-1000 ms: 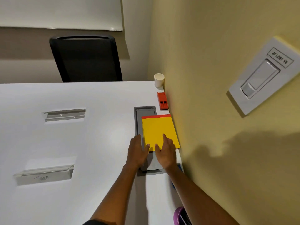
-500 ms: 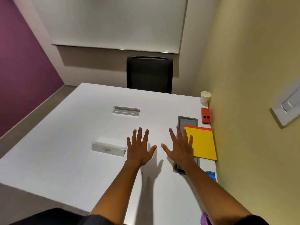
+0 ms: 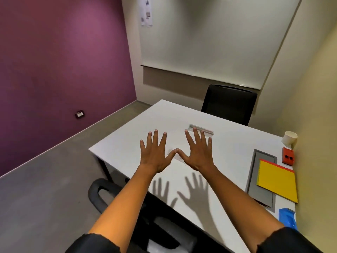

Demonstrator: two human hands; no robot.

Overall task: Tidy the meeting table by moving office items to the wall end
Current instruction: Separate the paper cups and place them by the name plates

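Standing against the yellow wall (image 3: 310,73) at the far end of the white meeting table (image 3: 228,143), a white paper cup (image 3: 289,138) is upright, and what it holds cannot be seen from this angle. Just in front of it lies a small red box-shaped item (image 3: 288,155), then a yellow folder (image 3: 277,180) with a red edge, resting partly over a grey recessed tray (image 3: 255,181) set into the tabletop. A blue item (image 3: 287,218) lies nearest, also beside the wall. Both hands hover above the table holding nothing: the left hand (image 3: 155,154) and right hand (image 3: 197,152) are spread flat with fingers straight and apart, thumb tips almost touching, casting shadows on the tabletop. Two metal cable slots sit near mid-table, one (image 3: 201,129) behind the right fingers. A black office chair (image 3: 228,104) stands at the far side beneath a whiteboard (image 3: 209,37); a purple wall (image 3: 63,61) and grey floor (image 3: 45,189) lie to the left.
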